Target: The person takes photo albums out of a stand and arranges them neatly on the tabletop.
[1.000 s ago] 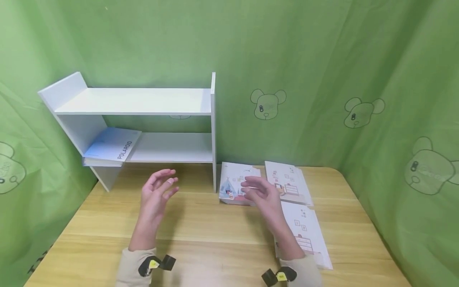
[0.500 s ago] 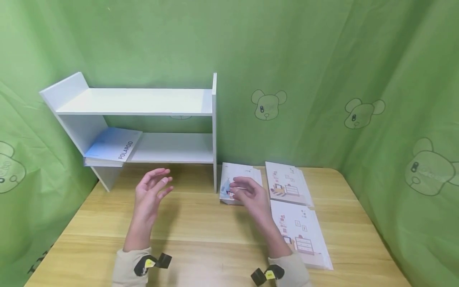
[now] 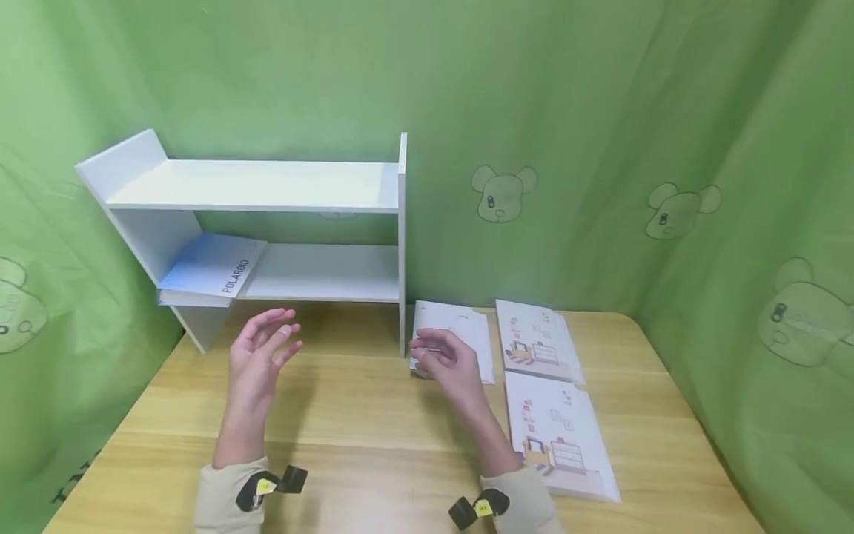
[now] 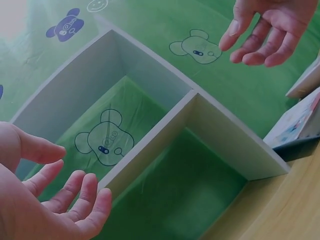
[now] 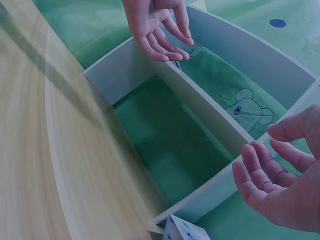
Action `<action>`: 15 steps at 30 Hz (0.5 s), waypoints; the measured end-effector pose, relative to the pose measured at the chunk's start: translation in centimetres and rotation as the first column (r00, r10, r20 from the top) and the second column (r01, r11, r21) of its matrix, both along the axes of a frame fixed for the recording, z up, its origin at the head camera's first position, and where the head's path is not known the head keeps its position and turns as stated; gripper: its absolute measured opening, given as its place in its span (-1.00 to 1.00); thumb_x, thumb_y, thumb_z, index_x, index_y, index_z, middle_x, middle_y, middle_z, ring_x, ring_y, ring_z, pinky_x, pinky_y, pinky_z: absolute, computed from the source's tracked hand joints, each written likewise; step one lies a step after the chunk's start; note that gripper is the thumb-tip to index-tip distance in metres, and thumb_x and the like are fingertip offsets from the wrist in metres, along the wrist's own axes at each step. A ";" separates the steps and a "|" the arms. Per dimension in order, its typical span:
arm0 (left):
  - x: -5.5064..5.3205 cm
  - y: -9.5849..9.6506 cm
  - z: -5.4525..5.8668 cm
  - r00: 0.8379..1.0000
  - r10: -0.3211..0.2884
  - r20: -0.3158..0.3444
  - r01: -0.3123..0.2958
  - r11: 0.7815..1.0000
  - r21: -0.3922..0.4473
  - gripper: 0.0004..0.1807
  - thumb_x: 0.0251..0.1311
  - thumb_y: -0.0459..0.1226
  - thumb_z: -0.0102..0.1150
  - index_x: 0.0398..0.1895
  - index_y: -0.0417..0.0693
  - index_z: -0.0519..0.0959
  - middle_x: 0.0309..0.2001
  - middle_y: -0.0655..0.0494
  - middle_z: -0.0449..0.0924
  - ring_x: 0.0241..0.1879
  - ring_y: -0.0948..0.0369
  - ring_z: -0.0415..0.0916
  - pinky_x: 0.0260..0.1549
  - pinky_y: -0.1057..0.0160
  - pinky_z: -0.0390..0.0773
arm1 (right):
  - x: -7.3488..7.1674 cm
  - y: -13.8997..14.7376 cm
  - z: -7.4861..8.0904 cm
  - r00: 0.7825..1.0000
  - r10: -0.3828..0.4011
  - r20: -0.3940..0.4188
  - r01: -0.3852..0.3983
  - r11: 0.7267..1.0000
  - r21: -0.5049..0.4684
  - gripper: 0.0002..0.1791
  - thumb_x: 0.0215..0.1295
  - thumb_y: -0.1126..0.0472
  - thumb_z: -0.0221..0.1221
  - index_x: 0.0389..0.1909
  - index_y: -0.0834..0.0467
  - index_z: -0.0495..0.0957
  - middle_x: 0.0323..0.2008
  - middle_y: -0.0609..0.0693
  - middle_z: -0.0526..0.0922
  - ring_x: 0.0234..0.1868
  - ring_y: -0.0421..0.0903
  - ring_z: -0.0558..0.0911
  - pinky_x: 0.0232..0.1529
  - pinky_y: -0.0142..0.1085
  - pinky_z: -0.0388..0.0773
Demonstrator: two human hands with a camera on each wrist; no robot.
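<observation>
My left hand (image 3: 256,356) hovers over the table in front of the white shelf (image 3: 320,274), fingers loosely bent and holding nothing. My right hand (image 3: 450,363) is raised in front of a white book (image 3: 470,334) beside the shelf and partly hides it; its fingers are loosely curved around air. Both hands also show in the left wrist view, the left hand (image 4: 60,195) low at the left and the right hand (image 4: 275,30) at the top right. On the lower shelf board, at its left end, lies a blue and white book (image 3: 213,267) marked POLAROID.
Two more stacks of white books, a back one (image 3: 534,337) and a front one (image 3: 560,430), lie on the right of the wooden table (image 3: 360,475). Green curtains (image 3: 574,111) printed with bear heads enclose the table's back and sides.
Both hands have drifted to the left, empty throughout. The right hand has moved off the front book stack and now covers more of the book beside the shelf.
</observation>
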State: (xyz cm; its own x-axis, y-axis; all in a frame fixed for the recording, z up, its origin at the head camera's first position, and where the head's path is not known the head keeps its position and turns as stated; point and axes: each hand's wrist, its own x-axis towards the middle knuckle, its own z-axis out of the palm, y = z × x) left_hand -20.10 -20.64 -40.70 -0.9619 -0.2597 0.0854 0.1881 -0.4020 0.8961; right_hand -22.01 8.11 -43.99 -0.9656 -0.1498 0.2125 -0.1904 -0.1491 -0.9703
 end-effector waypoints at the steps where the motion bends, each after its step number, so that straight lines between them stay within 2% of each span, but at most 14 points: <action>1: 0.0 0.0 0.0 1.000 -0.001 0.005 0.001 1.000 -0.008 -0.52 0.20 -0.46 0.16 0.19 -0.29 0.32 0.18 -0.15 0.42 0.02 0.07 0.50 0.07 0.05 0.54 | 0.0 -0.1 0.0 1.000 -0.003 0.006 0.003 1.000 0.000 -0.60 0.20 0.38 0.22 0.08 0.29 0.46 -0.04 0.30 0.58 -0.01 0.29 0.56 -0.02 -0.07 0.61; 5: -0.1 0.2 -0.2 1.000 -0.003 0.014 0.004 0.999 -0.043 -0.51 0.20 -0.44 0.17 0.19 -0.29 0.32 0.19 -0.15 0.41 0.04 0.06 0.48 0.10 0.02 0.51 | 0.1 -0.6 -0.2 1.000 -0.010 0.013 0.010 1.000 0.001 -0.58 0.21 0.37 0.21 0.10 0.31 0.44 -0.03 0.28 0.58 -0.01 0.20 0.58 -0.02 -0.15 0.62; 8: 0.0 -0.1 -0.3 1.000 0.023 0.005 -0.023 0.998 -0.060 -0.54 0.21 -0.45 0.15 0.18 -0.31 0.32 0.17 -0.17 0.42 0.05 0.03 0.48 0.07 0.04 0.54 | -0.1 -1.3 -0.1 1.000 0.001 0.018 -0.001 1.000 0.002 -0.57 0.21 0.35 0.22 0.11 0.31 0.44 -0.02 0.26 0.58 -0.02 0.12 0.60 -0.03 -0.18 0.63; 12: 0.3 -1.1 -0.2 0.998 0.061 -0.017 -0.062 0.996 -0.062 -0.56 0.22 -0.48 0.12 0.16 -0.35 0.33 0.14 -0.17 0.45 -0.01 0.07 0.53 -0.01 0.11 0.60 | -0.3 -2.5 0.4 0.999 0.042 0.035 -0.042 0.999 -0.006 -0.57 0.20 0.38 0.21 0.10 0.33 0.43 0.00 0.31 0.56 0.00 0.15 0.59 -0.01 -0.15 0.62; 15: 0.6 -1.9 -0.2 0.996 0.084 -0.022 -0.085 0.995 -0.057 -0.56 0.21 -0.48 0.13 0.16 -0.35 0.33 0.14 -0.18 0.45 -0.04 0.10 0.54 -0.06 0.14 0.62 | 0.1 -3.2 1.2 0.997 0.061 0.048 -0.060 0.998 -0.009 -0.59 0.20 0.42 0.19 0.09 0.35 0.43 0.01 0.37 0.53 0.01 0.22 0.56 0.01 -0.11 0.60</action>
